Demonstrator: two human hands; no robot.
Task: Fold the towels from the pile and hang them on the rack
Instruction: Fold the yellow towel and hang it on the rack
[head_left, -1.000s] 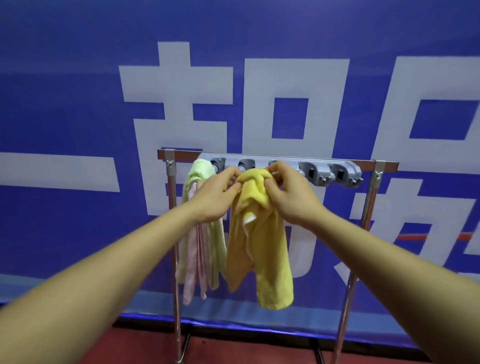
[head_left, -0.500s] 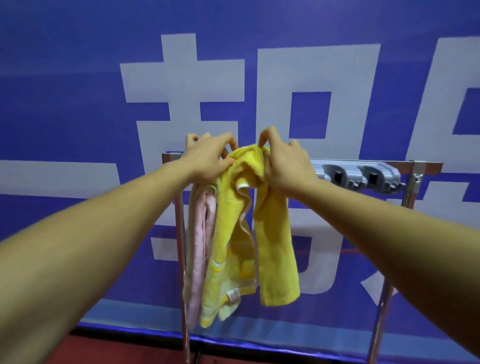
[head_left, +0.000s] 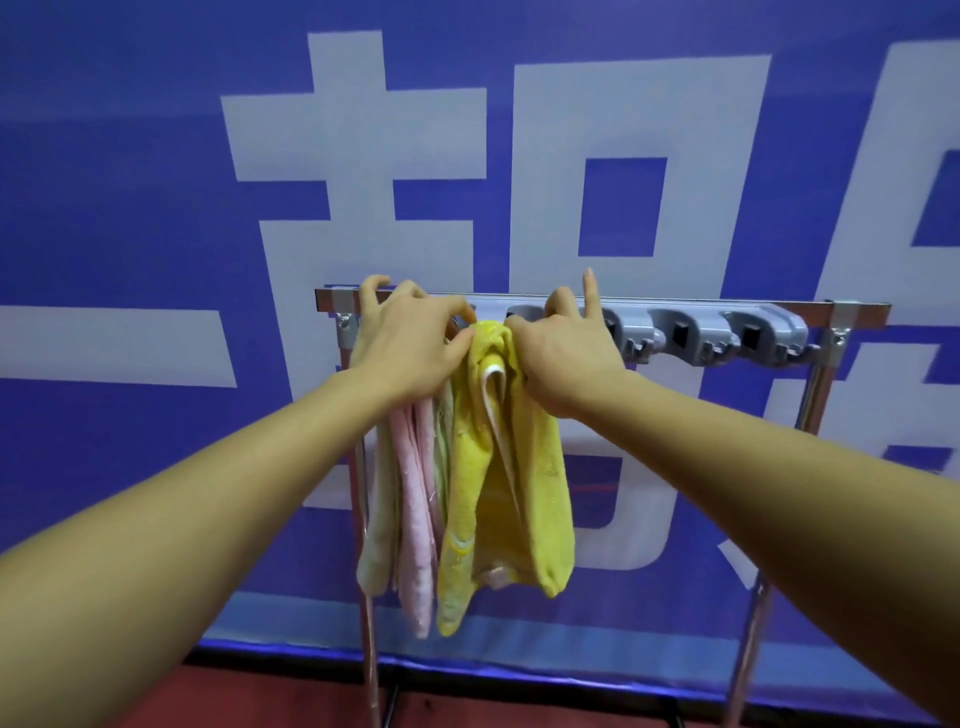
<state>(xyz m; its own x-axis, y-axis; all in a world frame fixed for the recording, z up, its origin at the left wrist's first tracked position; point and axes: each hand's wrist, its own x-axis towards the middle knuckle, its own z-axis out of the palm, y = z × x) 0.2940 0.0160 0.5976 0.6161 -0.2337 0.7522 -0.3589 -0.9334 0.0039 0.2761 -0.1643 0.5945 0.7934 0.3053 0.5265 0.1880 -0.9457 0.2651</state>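
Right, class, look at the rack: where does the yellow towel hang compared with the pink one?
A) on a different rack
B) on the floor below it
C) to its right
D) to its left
C: the yellow towel hangs from the same rack as the pink towel, on the pink one's right side.

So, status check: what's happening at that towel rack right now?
Hands: left hand and right hand both pinch yellow towel at grey clip strip. Pink towel and pale green towel hang beside it, left. Nothing in the way.
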